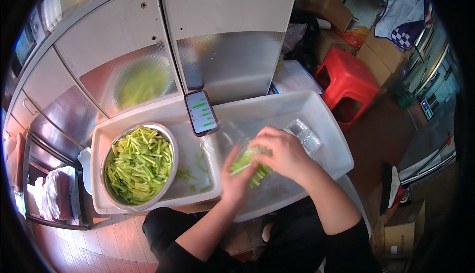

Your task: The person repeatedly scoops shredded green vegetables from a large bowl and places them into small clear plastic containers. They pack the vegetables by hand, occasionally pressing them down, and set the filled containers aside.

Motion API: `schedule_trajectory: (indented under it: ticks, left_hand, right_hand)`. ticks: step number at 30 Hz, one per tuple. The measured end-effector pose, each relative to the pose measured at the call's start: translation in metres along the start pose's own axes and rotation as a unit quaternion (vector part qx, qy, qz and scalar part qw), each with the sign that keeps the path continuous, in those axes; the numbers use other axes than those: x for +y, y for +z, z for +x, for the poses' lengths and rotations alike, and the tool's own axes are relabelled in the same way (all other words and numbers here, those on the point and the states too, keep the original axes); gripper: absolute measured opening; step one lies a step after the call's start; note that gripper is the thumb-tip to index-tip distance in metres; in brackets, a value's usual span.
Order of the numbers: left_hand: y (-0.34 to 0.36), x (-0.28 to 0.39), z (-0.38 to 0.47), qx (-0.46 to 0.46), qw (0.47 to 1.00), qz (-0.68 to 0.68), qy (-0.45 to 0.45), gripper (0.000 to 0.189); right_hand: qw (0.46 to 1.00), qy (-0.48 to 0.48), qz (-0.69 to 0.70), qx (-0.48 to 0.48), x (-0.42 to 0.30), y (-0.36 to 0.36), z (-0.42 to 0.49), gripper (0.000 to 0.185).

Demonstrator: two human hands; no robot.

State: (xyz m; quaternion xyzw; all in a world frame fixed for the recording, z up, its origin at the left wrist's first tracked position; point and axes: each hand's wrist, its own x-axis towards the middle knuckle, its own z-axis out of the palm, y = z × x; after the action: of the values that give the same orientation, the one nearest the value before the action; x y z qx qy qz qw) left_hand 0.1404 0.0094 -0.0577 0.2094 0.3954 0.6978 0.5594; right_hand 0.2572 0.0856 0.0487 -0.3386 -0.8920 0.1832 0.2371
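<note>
Over the right-hand white plastic tub (334, 139), my two hands come together around a portion of cut green stalks (256, 178), which look like celery. My left hand (236, 178) supports it from the left, with the thumb across the near side. From above and the right, the bent fingers of my right hand (284, 150) press on it. Blur hides whether clear plastic encloses the stalks. A steel bowl (176, 161) heaped with cut stalks (139, 165) sits in the left tub (97, 199). Small clear plastic containers (304, 135) lie right of my right hand.
A smartphone (201, 113) with a lit screen rests across the tubs' adjoining rims, beside clear plastic film (226, 130). Cabinet panels (230, 6) rise behind. To the right are a red plastic stool (347, 80), cardboard boxes (384, 56) and a broom (393, 187). Scraps (202, 161) litter the left tub.
</note>
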Motion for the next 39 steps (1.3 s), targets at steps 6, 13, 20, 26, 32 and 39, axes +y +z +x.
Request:
schedule_trajectory:
  ticks: [6, 13, 20, 26, 32, 39]
  left_hand:
    - [-0.004, -0.006, 0.003, 0.008, 0.994, 0.1, 0.044, 0.071]
    - [-0.005, -0.013, 0.003, 0.006, 0.989, 0.139, 0.058, 0.07]
    - [-0.002, -0.006, 0.0, 0.001, 0.998, 0.004, -0.062, 0.071]
    - [-0.002, -0.002, 0.002, 0.001, 0.995, -0.086, -0.056, 0.066]
    - [-0.007, -0.002, 0.006, 0.005, 0.995, -0.088, -0.041, 0.061]
    - [-0.007, -0.008, 0.007, -0.011, 0.997, -0.072, -0.016, 0.07]
  right_hand:
    - [0.986, -0.119, -0.104, -0.057, -0.005, 0.018, -0.002, 0.008]
    - [0.977, -0.14, -0.144, -0.071, -0.003, 0.023, 0.0, 0.01]
    - [0.995, 0.014, -0.09, 0.029, 0.006, -0.004, 0.005, 0.013]
    - [0.995, 0.089, 0.029, -0.022, 0.018, 0.003, -0.007, 0.016]
    - [0.98, 0.036, 0.176, -0.087, 0.039, 0.005, -0.02, 0.1]
    - [0.985, -0.082, 0.074, -0.129, 0.038, 0.028, -0.018, 0.123]
